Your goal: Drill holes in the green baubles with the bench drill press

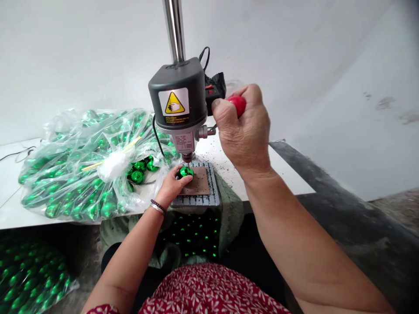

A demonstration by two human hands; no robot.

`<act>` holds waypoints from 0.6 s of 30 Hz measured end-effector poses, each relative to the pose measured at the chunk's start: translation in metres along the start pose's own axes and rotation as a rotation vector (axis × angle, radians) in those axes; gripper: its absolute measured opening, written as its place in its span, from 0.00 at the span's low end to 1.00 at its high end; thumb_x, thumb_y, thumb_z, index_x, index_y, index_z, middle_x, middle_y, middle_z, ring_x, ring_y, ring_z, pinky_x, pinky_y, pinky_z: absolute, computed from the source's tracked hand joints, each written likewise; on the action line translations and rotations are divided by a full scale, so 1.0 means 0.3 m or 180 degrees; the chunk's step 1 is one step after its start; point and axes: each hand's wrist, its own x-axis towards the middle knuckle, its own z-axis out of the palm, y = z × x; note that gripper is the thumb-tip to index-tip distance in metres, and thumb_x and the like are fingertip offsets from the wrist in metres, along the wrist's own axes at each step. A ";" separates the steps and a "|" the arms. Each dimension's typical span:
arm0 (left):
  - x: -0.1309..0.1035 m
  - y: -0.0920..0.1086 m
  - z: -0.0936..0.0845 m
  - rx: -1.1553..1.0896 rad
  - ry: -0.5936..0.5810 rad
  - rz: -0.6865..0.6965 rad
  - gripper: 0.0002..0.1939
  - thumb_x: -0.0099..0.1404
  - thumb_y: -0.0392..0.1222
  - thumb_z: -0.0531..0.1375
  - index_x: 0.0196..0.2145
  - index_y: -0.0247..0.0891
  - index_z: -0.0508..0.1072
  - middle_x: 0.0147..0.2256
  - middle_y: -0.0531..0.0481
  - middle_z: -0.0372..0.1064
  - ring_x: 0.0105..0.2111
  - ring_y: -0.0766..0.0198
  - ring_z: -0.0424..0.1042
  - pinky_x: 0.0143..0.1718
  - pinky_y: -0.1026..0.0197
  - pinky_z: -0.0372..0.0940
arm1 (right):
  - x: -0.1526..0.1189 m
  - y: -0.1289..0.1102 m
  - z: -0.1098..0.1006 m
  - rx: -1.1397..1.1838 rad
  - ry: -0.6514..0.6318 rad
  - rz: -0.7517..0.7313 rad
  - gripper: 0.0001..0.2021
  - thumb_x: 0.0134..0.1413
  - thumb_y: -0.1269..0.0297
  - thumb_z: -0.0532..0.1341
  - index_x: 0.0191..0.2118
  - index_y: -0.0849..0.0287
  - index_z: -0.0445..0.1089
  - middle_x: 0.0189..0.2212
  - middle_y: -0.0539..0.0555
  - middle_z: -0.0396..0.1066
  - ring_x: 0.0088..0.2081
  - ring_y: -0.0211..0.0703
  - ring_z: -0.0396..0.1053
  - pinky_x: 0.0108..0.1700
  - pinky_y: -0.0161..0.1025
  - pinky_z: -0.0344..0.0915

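Observation:
A small drill press (178, 96) with a dark grey head stands on the white table. Its thin bit points down at a shiny green ball (186, 172), and I cannot tell whether the tip has entered it. My left hand (172, 185) closes thumb and fingers round that ball, on a brown board (200, 182) over the slotted metal base (212, 198). High on the right, my right hand (244, 126) is wrapped round the red knob (238, 105) of the press lever.
A clear plastic bag (81, 170) full of green balls covers the table's left side, with several balls (137, 176) at its opening. Dark shavings lie around the base. Below the table edge, a green sack (231, 218) holds more balls; another bag (29, 274) lies lower left.

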 end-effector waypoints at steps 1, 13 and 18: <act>-0.004 0.009 0.003 0.0069 -0.0011 -0.0046 0.26 0.55 0.45 0.65 0.51 0.36 0.72 0.41 0.49 0.75 0.39 0.61 0.71 0.43 0.61 0.65 | 0.000 -0.001 0.000 0.0037 0.0002 -0.0012 0.10 0.59 0.56 0.55 0.33 0.55 0.56 0.26 0.46 0.63 0.30 0.30 0.64 0.33 0.32 0.62; -0.041 0.018 0.048 0.0372 -0.0018 -0.0119 0.34 0.54 0.47 0.67 0.58 0.38 0.68 0.48 0.45 0.74 0.47 0.55 0.72 0.52 0.56 0.64 | 0.004 0.001 -0.008 0.0129 -0.0026 -0.0101 0.10 0.58 0.55 0.55 0.32 0.55 0.56 0.25 0.46 0.62 0.27 0.29 0.60 0.30 0.32 0.60; -0.042 0.008 0.052 0.0300 0.0039 -0.0131 0.33 0.53 0.46 0.67 0.56 0.39 0.70 0.48 0.46 0.75 0.46 0.54 0.72 0.51 0.56 0.64 | -0.014 -0.003 -0.013 0.0301 0.0037 -0.0026 0.10 0.55 0.57 0.56 0.31 0.56 0.56 0.24 0.46 0.59 0.27 0.30 0.58 0.30 0.31 0.60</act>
